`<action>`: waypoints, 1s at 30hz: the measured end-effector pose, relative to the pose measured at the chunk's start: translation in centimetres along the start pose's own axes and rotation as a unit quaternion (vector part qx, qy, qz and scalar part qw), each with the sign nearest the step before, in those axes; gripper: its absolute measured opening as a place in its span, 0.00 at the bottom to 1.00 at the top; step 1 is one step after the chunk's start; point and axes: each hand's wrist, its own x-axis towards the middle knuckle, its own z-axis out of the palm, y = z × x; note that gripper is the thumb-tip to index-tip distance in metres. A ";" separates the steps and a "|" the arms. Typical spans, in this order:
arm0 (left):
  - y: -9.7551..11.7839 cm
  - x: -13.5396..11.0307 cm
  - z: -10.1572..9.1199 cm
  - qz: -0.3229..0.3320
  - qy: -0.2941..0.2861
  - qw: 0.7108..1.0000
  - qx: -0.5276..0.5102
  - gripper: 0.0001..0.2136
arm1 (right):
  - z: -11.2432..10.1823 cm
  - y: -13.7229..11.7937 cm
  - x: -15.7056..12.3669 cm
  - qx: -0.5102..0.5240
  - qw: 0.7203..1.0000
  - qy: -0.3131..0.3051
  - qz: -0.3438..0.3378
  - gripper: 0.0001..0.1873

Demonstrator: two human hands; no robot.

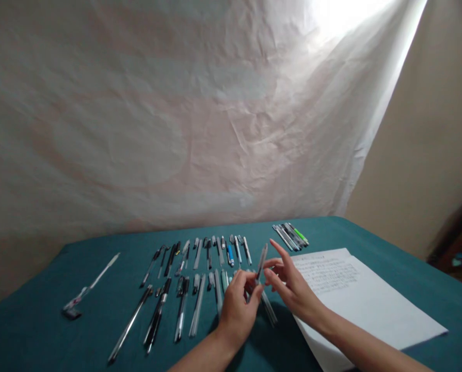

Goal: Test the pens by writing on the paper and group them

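In front of me, my left hand (pixel 240 307) is closed around the lower part of a clear pen (pixel 262 262), which points upward with a slight tilt to the right. Just right of it is my right hand (pixel 288 284), its index finger stretched out and the thumb apart from it. Whether its curled fingers touch the pen I cannot tell. Beyond and to the left lie two rows of pens, many with caps off beside them, such as a clear pen (pixel 197 306) and a black pen (pixel 158 315). My hands partly cover the nearer row.
Handwritten white paper sheets (pixel 373 305) lie under my right forearm. A small bunch of pens (pixel 290 236), one of them green, rests at the back right. A white stick-like thing (pixel 91 284) lies far left on the green tablecloth (pixel 33 289). A pale sheet (pixel 176 129) hangs behind.
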 end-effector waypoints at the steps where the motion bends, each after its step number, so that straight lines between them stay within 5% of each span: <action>1: -0.1 0.0 0.1 -0.004 -0.002 1.000 -0.008 0.04 | 0.2 0.0 -0.3 -0.040 0.999 -0.014 -0.023 0.30; 6: -0.3 -0.5 0.4 -0.007 -0.019 0.998 -0.064 0.09 | 0.0 -0.5 -0.3 -0.144 0.984 -0.068 -0.082 0.14; 14: 0.7 -0.4 -0.2 0.101 -0.149 0.982 -0.049 0.10 | -1.2 1.1 1.1 0.015 0.999 -0.014 0.033 0.21; 23: 0.5 -0.1 -0.4 0.129 -0.183 0.974 -0.038 0.16 | -1.3 1.8 1.3 0.036 0.997 -0.025 0.058 0.22; 30: 0.1 -0.4 -0.1 0.148 -0.146 0.978 -0.024 0.10 | -1.1 1.8 0.9 0.016 0.998 -0.044 0.048 0.21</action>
